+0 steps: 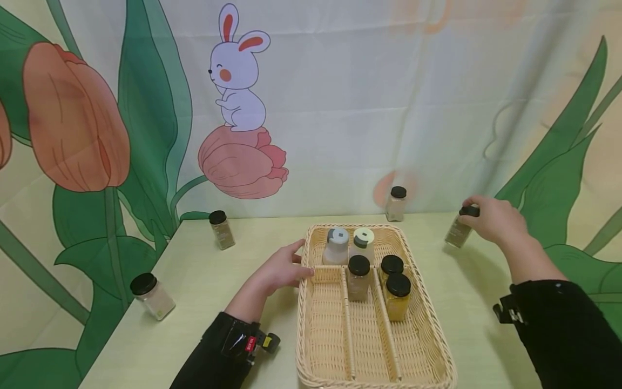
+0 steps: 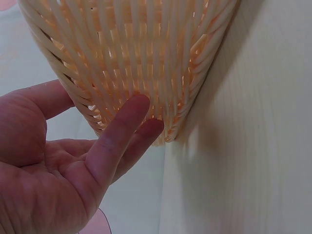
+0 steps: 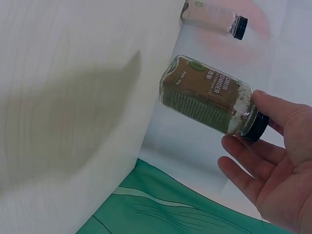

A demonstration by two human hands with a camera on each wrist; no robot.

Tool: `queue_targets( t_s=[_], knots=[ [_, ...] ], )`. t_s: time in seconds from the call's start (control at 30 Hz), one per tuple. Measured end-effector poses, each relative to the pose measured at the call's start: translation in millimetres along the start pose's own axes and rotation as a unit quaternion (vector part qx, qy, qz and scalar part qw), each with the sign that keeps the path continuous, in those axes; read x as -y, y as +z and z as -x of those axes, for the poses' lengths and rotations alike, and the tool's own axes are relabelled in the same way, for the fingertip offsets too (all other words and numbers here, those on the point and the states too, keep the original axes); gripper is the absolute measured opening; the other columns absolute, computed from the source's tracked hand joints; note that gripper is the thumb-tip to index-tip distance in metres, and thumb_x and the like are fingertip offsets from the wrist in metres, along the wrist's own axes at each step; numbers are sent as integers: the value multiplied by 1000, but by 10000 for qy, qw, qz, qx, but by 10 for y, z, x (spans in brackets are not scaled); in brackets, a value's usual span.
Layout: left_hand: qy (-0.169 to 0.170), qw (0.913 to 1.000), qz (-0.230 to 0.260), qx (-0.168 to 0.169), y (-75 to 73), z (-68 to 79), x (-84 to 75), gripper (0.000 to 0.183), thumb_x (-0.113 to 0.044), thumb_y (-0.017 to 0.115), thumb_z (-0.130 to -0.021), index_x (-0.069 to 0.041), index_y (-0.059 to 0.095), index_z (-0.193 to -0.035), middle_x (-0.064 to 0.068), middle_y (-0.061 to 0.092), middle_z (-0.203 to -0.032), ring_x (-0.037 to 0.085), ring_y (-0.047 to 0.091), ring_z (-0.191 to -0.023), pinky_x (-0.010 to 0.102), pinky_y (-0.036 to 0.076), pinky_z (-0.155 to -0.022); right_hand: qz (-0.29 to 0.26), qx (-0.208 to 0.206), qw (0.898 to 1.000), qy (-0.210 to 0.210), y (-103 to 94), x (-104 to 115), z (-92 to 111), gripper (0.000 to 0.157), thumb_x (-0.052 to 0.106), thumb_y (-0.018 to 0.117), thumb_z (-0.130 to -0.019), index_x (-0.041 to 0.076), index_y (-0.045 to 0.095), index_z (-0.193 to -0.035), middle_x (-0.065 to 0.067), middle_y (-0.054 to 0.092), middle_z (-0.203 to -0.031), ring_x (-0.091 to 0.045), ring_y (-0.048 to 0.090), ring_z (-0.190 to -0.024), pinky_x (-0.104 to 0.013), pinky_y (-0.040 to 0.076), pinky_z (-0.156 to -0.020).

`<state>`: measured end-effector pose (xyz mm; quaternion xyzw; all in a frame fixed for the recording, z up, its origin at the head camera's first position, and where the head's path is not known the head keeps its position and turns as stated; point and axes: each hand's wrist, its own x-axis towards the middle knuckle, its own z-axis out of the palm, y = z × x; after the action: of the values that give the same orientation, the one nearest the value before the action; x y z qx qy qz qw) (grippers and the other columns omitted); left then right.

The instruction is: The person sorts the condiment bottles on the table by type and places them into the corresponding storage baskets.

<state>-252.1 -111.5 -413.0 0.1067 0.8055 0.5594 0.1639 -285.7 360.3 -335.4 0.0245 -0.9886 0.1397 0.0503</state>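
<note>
On the right, my right hand (image 1: 498, 221) pinches the black lid of a cumin powder jar (image 3: 207, 95). The jar (image 1: 458, 232) is tilted, its base close to the tabletop; whether it touches is unclear. Its label and brown powder show in the right wrist view. My left hand (image 1: 279, 267) holds the left side of a wicker basket (image 1: 311, 324), thumb over the rim and fingers (image 2: 119, 134) against the outer weave. Two pale-capped bottles (image 1: 336, 246) stand in the basket's back section. A brown spice jar (image 1: 358, 281) occupies the middle compartment, and two yellow spice jars (image 1: 397, 302) the right one.
A pale jar (image 1: 396, 205) stands at the table's back edge. Toward the left are a black-lidded brown jar (image 1: 222, 231) and a whitish jar (image 1: 153, 297). A printed curtain (image 1: 330, 135) hangs directly behind the table (image 1: 262, 237).
</note>
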Motion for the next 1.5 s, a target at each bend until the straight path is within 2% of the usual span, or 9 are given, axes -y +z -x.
queue_targets(
  t_s=[0.67,1.23,1.5],
  knots=[
    [86,9999,89,15,-11,-22,38,89,-8,72,-81,-12,20,-153,28,51,-122,27,66,-80,37,59,-65,14,5,9996,-279,-163,276,65,52,47,62,-90,13,54,-128,-26,58,-115,-40,58,-87,-46,48,-55],
    [24,10000,94,-1,-9,-12,24,89,-8,72,-81,-13,20,-153,28,50,-123,26,66,-79,37,59,-65,112,-191,9968,-771,-248,601,153,44,44,62,-90,16,58,-124,-22,58,-120,-36,58,-92,-48,48,-60],
    [25,10000,58,8,-5,-18,33,89,-9,72,-81,-13,20,-153,27,51,-122,26,66,-79,36,59,-65,47,-320,9934,-1100,-308,792,223,42,42,65,-89,17,61,-122,-19,62,-116,-31,60,-89,-48,49,-62]
  ],
)
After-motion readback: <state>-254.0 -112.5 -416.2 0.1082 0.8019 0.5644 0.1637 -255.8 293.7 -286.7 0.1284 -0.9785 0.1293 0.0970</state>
